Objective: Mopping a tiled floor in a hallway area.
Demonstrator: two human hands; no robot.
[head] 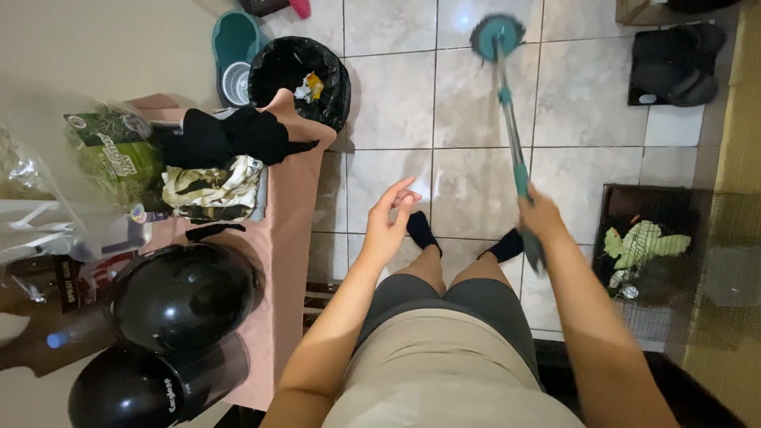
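Mop (507, 103) is gripped low on its teal handle by the right hand (539, 218), fingers wrapped round it; the round head is planted on the tiled floor (587, 103) ahead of the feet, handle tilted back. Left hand (390, 222) is held free in the air, fingers loosely spread, nothing in it. A lined bin (300, 79) is seen just beside the table (289, 230), where two black helmets (184, 295) are parked.

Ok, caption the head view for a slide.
Right hand grips a teal mop on tiled floor; left hand open.
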